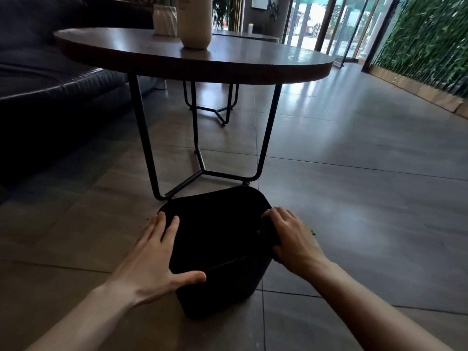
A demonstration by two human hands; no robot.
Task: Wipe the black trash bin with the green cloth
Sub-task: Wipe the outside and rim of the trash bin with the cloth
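Note:
The black trash bin (217, 249) stands on the tiled floor just in front of me, its dark body showing little detail. My left hand (154, 257) lies against its left side with the fingers spread and the thumb across the front wall, holding it. My right hand (291, 236) is curled against the bin's right side over a dark bunched cloth (269, 234). The cloth is mostly hidden, and its green colour is hard to make out in the dim light.
A round wooden table (291, 69) on black metal legs (202, 171) stands right behind the bin, with a pale vase (194, 24) and a white container (164, 20) on top. A dark sofa (50, 84) is at left. A plant wall (430, 41) runs along the right.

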